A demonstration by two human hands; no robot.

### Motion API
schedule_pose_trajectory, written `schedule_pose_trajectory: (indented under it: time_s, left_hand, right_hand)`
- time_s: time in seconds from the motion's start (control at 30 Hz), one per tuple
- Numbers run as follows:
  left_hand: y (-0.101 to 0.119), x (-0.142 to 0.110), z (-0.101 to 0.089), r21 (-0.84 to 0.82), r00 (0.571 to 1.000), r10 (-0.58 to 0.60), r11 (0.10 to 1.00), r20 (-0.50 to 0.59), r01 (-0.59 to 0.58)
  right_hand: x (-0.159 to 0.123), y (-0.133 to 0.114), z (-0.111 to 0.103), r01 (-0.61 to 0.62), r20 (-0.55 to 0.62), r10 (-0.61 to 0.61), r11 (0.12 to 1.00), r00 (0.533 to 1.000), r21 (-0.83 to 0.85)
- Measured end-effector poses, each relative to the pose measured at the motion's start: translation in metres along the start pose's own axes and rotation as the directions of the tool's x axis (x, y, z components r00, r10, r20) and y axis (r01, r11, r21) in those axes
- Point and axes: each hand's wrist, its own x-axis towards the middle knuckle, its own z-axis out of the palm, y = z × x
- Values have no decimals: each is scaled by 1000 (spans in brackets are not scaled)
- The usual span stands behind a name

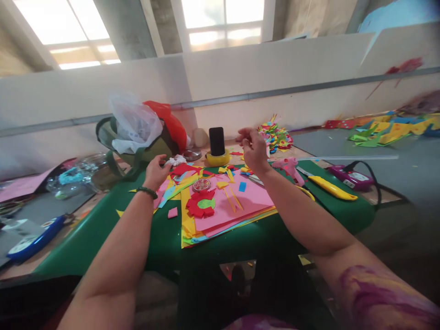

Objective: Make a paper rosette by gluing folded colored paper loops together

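My left hand is low over the left of the work area, fingers apart, close to a crumpled white wad; whether it touches the wad I cannot tell. My right hand is raised near the phone, fingers bent and tips together; anything in them is too small to make out. Between my arms, a red paper flower with a green centre rests on pink sheets. Close by are a round patterned tin, thin yellow strips and a blue paper piece.
A phone stands on a yellow holder. On the right lie a pink glue gun, a yellow cutter and a purple box. A bag stands back left; colourful paper pieces are heaped behind my right hand.
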Motion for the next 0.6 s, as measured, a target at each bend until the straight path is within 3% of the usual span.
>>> schedule_pose_trajectory:
  time_s: [0.17,0.23,0.27,0.3,0.37,0.43,0.6]
  left_hand:
    - [5,-4,8,-35,991,65,998,117,-61]
    - [9,-7,8,-62,981,98,994,164,-89]
    - [10,-9,8,-86,975,110,992,191,-95]
    - [11,-10,8,-115,969,118,989,216,-95]
    - [12,-11,8,-158,957,121,984,264,-81]
    - [11,-10,9,-169,950,108,984,294,-59]
    - [11,-8,13,-140,924,111,988,365,-63]
  right_hand:
    - [8,-1,-10,-18,-51,13,994,999,-104]
    - [7,-4,-12,-36,47,47,977,998,-212]
    - [6,-7,-12,-30,168,83,955,982,-296]
    - [4,-10,-11,-5,313,135,924,940,-383]
    - [-3,-17,-7,92,564,245,860,789,-501]
    - [-10,-24,-1,167,677,283,839,679,-518]
    - [-23,-36,11,232,761,293,836,579,-498]
